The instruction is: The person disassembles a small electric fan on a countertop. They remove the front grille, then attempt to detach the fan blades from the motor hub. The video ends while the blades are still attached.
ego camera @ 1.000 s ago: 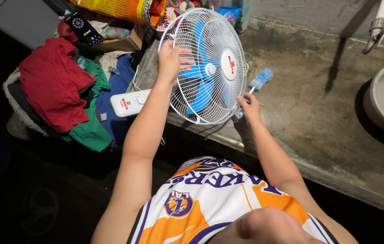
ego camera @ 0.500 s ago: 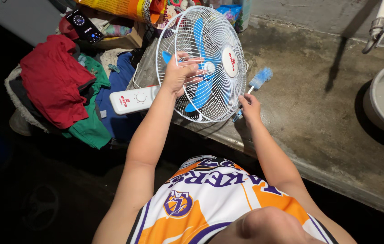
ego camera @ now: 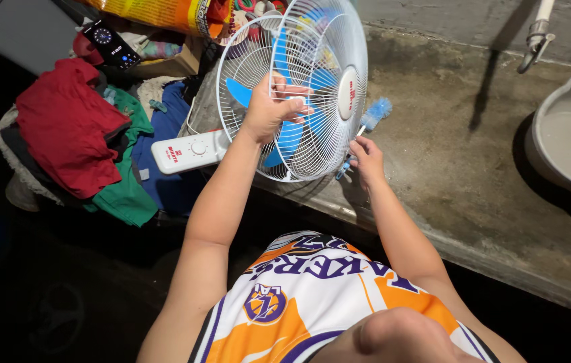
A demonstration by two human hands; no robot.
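The person is wearing a sleeveless basketball jersey (ego camera: 312, 296), white across the chest with orange side panels, purple trim and purple lettering, leaving both arms bare above it.

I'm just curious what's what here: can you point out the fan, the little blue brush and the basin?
fan (ego camera: 329, 40), head view, on the white wire grille near its top.
blue brush (ego camera: 377, 111), head view, on the fluffy bristle head.
basin (ego camera: 546, 107), head view, on its left rim.

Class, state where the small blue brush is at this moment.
In the head view the blue brush is right of centre, held by the right hand, its bristles beside the white fan guard, above the concrete ledge.
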